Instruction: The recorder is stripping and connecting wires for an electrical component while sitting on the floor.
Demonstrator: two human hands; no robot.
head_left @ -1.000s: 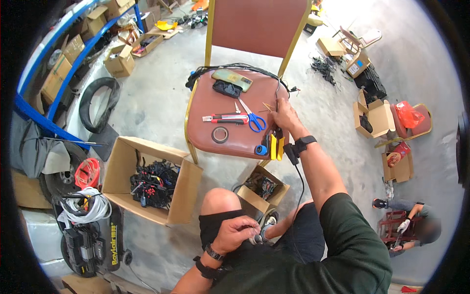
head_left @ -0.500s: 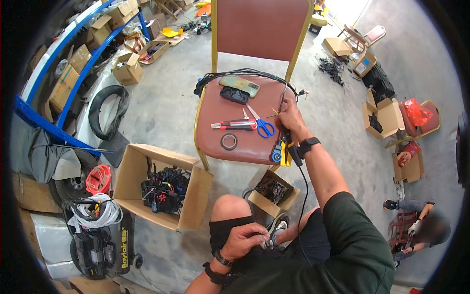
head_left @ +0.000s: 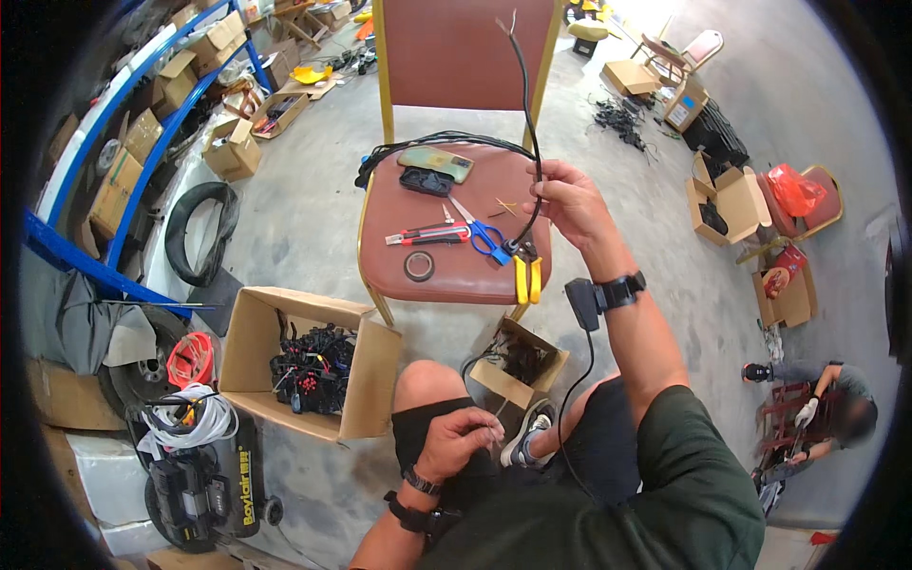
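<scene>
My right hand (head_left: 570,204) pinches a black cable (head_left: 525,90) at the chair seat's right edge. The cable's bare, split end points up past the backrest. Low over my lap, my left hand (head_left: 459,442) has thumb and fingertips together, with a thin wire (head_left: 502,408) sticking out of them. On the brown chair seat (head_left: 385,271) lie yellow-handled pliers (head_left: 528,277), blue scissors (head_left: 487,239), a red utility knife (head_left: 427,235), a tape roll (head_left: 419,267), a phone (head_left: 445,164), a black case (head_left: 426,180) and wire scraps (head_left: 505,206). A black cable bundle (head_left: 456,138) runs along the seat's back.
An open carton (head_left: 375,385) of black parts stands left of my knees. A smaller carton (head_left: 503,384) sits under the seat's front. Blue shelving (head_left: 142,180), a tyre (head_left: 180,233) and a compressor (head_left: 242,475) line the left. Another person (head_left: 841,408) works at far right.
My right hand has raised the cable, so its stripped end now stands high above the seat. Wire scraps show on the seat. My left hand has barely moved; the whole view has shifted slightly.
</scene>
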